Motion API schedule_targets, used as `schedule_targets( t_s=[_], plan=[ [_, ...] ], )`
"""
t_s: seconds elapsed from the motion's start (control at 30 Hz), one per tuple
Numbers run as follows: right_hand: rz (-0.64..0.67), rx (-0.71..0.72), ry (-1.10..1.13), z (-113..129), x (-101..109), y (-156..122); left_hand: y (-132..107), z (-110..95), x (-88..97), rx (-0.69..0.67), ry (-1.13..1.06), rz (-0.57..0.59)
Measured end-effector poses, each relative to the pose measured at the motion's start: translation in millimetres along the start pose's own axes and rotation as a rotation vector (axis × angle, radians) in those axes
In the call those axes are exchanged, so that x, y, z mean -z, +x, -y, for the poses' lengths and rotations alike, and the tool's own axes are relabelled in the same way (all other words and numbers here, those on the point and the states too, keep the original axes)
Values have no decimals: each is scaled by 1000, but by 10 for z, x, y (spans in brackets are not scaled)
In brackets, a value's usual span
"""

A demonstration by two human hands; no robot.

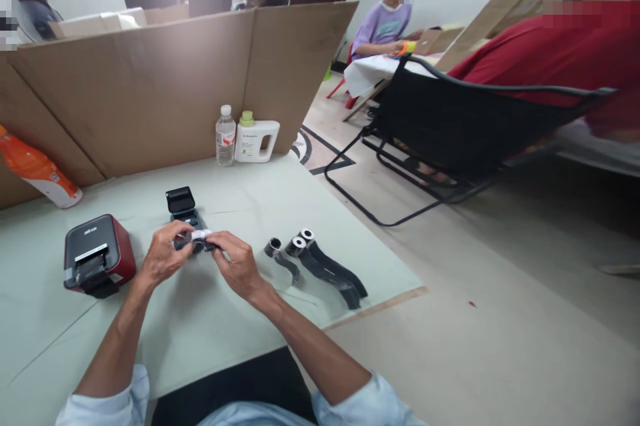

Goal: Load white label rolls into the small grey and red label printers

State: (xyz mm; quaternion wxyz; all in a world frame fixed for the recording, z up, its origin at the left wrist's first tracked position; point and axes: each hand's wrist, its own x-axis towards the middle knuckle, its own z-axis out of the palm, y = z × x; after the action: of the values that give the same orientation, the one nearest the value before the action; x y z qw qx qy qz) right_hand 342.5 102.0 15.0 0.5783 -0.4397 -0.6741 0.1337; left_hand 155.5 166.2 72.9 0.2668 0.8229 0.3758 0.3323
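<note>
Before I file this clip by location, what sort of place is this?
Possibly a makeshift indoor workroom: a cardboard partition stands along the far side of the pale green table, and past a black folding chair a person in a purple shirt is at another table.

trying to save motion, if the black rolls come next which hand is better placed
Likely the right hand: the rolls lie on its side, nearer to it than to the left hand. Both hold a small piece, so the right may need to let go first.
</note>
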Motion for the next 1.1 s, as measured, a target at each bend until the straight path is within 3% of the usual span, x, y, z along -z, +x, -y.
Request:
schedule_targets(
  t_s=[0.2,0.37,0.83,1.1],
  plan=[
    [94,45,-148,-267,-328,297,181,478,102,129,102,-118],
    [185,60,-226,-366,-446,360,206,646,78,200,161,-125],
    [241,101,-246,-373,-454,446,266,438,188,182,234,-52],
    [248,106,-240,-383,-519,449,254,454,236,228,188,-27]
  ],
)
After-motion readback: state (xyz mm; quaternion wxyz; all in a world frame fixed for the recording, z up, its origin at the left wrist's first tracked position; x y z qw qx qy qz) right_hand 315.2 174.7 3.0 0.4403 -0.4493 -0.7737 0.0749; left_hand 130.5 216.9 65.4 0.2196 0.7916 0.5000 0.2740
